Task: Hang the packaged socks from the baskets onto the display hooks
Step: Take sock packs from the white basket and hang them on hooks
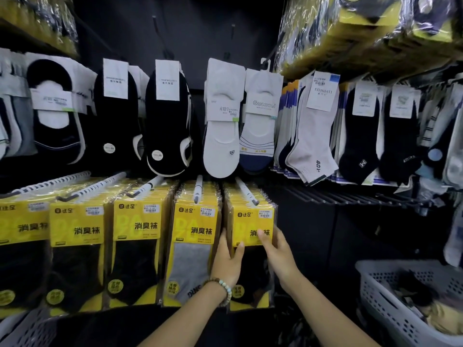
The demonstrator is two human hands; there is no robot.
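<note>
Seating the yellow sock pack [250, 221] on its hook [246, 191], about 6 o'clock.
My left hand [226, 261] and right hand [278, 254] both pinch its edges; I'd keep it level, push straight back.

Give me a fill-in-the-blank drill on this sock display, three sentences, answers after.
The left hand and right hand grip the rightmost stack of packs, whose cards are ____.
The neighbouring pack on its left shows a ____ sock.
The bead bracelet sits on the ____ wrist.
Missing words: yellow; grey; left.
</note>
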